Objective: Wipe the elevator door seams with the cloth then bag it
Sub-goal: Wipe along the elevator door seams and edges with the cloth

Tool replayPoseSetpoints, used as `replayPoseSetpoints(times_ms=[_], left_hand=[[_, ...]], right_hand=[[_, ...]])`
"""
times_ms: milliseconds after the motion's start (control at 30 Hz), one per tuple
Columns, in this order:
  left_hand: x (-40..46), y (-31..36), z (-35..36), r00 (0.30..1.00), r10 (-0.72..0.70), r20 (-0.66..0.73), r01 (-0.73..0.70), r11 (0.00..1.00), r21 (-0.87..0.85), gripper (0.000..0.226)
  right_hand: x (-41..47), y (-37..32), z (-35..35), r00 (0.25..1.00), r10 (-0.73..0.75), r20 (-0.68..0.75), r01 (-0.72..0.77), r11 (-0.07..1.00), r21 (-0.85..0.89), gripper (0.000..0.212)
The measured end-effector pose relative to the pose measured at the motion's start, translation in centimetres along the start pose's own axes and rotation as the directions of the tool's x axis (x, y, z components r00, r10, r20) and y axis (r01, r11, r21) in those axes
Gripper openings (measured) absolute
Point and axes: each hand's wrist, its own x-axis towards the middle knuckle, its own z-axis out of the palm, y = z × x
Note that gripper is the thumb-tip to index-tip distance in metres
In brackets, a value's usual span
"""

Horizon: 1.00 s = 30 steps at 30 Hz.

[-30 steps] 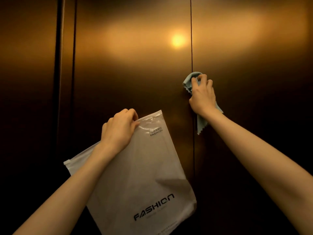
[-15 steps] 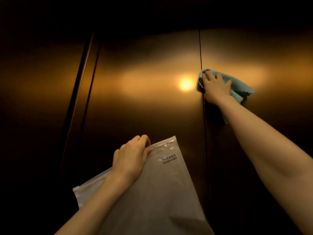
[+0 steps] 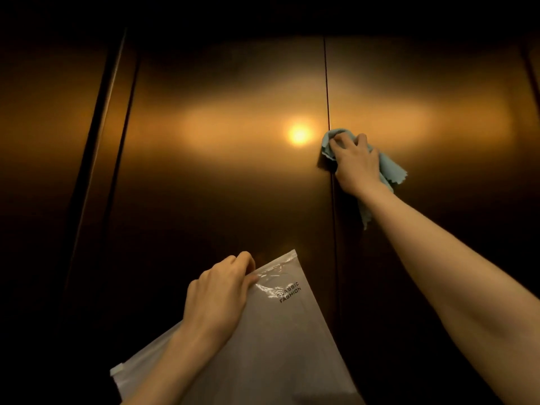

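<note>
Right hand [image 3: 355, 163] curled on crumpled light-blue microfibre cloth [image 3: 388, 171], pressed at dark centre seam [image 3: 328, 92] of brushed bronze elevator doors [image 3: 222, 159]. Left hand [image 3: 217, 299] near, fingers [image 3: 244, 266] pinching top edge of frosted translucent plastic zip bag [image 3: 271, 340].
</note>
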Motion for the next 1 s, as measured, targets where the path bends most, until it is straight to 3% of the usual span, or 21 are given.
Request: replayPoseSetpoints(times_ms=[233,400,600,733,867,1000], left_hand=[[-4.7,-2.1,0.0,0.996,-0.007,0.085,0.005,1.000,0.022,0.017],[-8.5,-3.5,-0.2,0.986,0.055,0.159,-0.068,0.994,0.080,0.018],[-14.3,-4.1,1.0,0.930,0.139,0.341,-0.200,0.968,0.153,0.022],[-17.1,-4.3,1.5,0.893,0.221,0.392,-0.287,0.951,0.117,0.014],[-19.8,-4.6,2.4,0.828,0.285,0.482,-0.356,0.933,0.059,0.011],[-23.0,-4.8,2.9,0.785,0.342,0.516,-0.426,0.904,0.050,0.010]], right_hand=[[-11.2,-1.4,2.8,0.999,0.012,-0.048,-0.007,0.995,0.095,0.052],[-22.4,-2.8,5.2,0.997,-0.018,-0.075,0.028,0.991,0.131,0.052],[-37.1,-4.7,6.6,0.987,-0.042,0.152,0.013,0.982,0.188,0.072],[-43.8,-5.5,6.0,0.937,-0.095,0.337,0.025,0.978,0.208,0.075],[-47.3,-5.9,4.5,0.855,-0.095,0.509,-0.056,0.960,0.273,0.067],[-49.1,-6.5,2.3,0.784,-0.099,0.613,-0.234,0.867,0.439,0.053]])
